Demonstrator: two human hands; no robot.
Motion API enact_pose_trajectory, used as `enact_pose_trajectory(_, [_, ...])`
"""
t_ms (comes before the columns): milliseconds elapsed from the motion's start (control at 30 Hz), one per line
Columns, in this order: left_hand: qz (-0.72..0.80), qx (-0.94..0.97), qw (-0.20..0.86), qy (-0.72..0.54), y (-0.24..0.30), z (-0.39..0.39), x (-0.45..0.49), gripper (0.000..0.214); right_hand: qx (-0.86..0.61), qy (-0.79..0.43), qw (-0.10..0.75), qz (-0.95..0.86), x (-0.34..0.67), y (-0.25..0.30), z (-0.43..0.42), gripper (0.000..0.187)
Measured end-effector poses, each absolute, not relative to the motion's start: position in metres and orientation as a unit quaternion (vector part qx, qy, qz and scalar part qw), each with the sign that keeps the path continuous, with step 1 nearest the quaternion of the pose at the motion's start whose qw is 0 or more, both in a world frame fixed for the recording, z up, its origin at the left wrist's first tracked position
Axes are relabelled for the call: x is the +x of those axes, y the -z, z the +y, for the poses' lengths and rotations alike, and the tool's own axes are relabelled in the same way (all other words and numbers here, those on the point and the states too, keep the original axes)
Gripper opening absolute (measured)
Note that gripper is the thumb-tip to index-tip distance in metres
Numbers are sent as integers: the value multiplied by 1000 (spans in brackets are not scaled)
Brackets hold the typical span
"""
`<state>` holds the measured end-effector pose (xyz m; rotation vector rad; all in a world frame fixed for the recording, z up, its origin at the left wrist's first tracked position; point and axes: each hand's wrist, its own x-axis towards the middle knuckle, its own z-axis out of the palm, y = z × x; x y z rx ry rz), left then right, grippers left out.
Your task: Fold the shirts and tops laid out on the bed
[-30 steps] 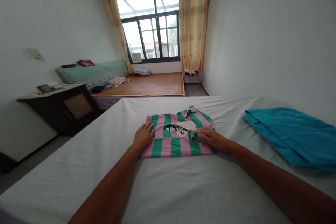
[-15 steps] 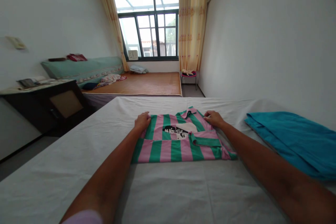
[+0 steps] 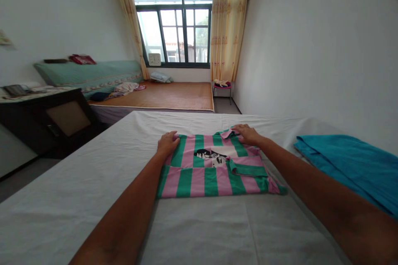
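Observation:
A pink and green striped shirt (image 3: 194,180) lies partly folded on a white-sheeted surface (image 3: 199,227), a black and white face print on its front. Its collar is at the far right corner, and one sleeve lies folded across the right side. My left hand (image 3: 168,143) is closed on the shirt's far left edge, fingers curled. At the collar, my right hand (image 3: 248,134) has its fingers over the fabric and its thumb beneath, closed on it. The fingertips of the right hand are partly lost against the cloth.
Folded blue cloth (image 3: 348,161) lies at the right, near my right forearm. Beyond the sheet's far edge stands a bed (image 3: 177,95) with a brown mat. A dark cabinet (image 3: 62,118) is at the left, and a small stool (image 3: 222,85) stands below the curtain.
My right hand has moved left along the shirt's far edge, onto the collar. My left hand stays at the left edge. The view has tilted and shifted slightly.

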<state>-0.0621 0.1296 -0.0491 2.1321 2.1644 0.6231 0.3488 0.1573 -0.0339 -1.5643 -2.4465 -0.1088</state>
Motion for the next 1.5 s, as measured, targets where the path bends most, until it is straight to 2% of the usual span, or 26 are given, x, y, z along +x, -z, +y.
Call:
enact_pose_trajectory(33, [693, 690, 27, -207, 49, 129, -63, 48, -544, 33, 100, -833, 342, 33, 162, 55])
enact_pose_trajectory(133, [689, 688, 51, -223, 48, 130, -66, 48, -592, 29, 92, -800, 333, 32, 177, 34])
enact_pose_trajectory(200, [692, 682, 67, -226, 47, 132, -67, 47, -617, 34, 104, -779, 333, 27, 186, 31])
enact_pose_trajectory(400, [698, 666, 90, -245, 44, 133, -63, 41, -614, 17, 115, -781, 343, 18, 187, 37])
enact_pose_trajectory(567, [695, 676, 73, -236, 43, 128, -61, 39, -556, -36, 85, -826, 340, 32, 170, 61])
enact_pose_trajectory(633, [687, 684, 69, -236, 45, 128, -61, 39, -530, -52, 76, -843, 340, 36, 171, 64])
enact_pose_trajectory(900, [691, 687, 33, -221, 50, 134, -63, 41, -562, -21, 72, -824, 337, 34, 185, 33])
enact_pose_trajectory(1000, [690, 691, 27, -214, 51, 137, -64, 38, -602, -2, 100, -792, 331, 36, 186, 26])
enact_pose_trajectory(1167, [681, 704, 34, -198, 49, 137, -66, 31, -666, 13, 185, -723, 327, 26, 190, 31])
enact_pose_trajectory(1367, [616, 737, 83, -267, 22, 130, -69, 29, -653, 22, 308, -692, 334, -15, 172, 33])
enact_pose_trajectory(1500, [559, 780, 160, -231, -10, 118, -73, 27, -590, -88, 429, -678, 343, -40, 132, 27])
